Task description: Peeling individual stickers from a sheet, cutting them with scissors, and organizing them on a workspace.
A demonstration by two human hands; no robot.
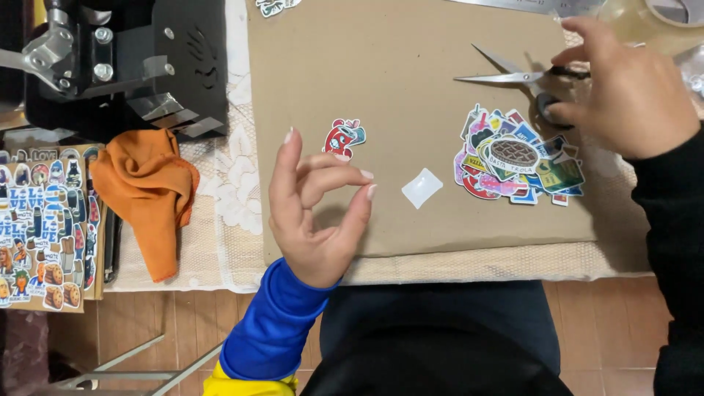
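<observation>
Left hand: the left hand is raised over the lower middle of the cardboard sheet, fingers loosely curled, thumb and fingertips apart, pinching nothing; blue sleeve with a yellow edge.
Right hand: the right hand rests at 2 o'clock on the sheet, fingers pressed around the black handles of the scissors; black sleeve.
Scissors: blades parted, tips pointing toward 9 o'clock, lying on the cardboard just above the sticker pile.
Red sticker: a single red cartoon sticker lies flat at 1 o'clock from the left hand, near its fingertips, not touched.
White square: a small white square piece lies at 3 o'clock from the left hand, between it and the pile.
Sticker pile: a heap of mixed colourful stickers sits at 7 o'clock from the right hand, just beside it.
Orange cloth: a crumpled orange cloth lies at 9 o'clock on the lace-covered desk.
Sticker sheets: printed sticker sheets at the far left edge.
Black machine: a black metal machine at 11 o'clock.
</observation>
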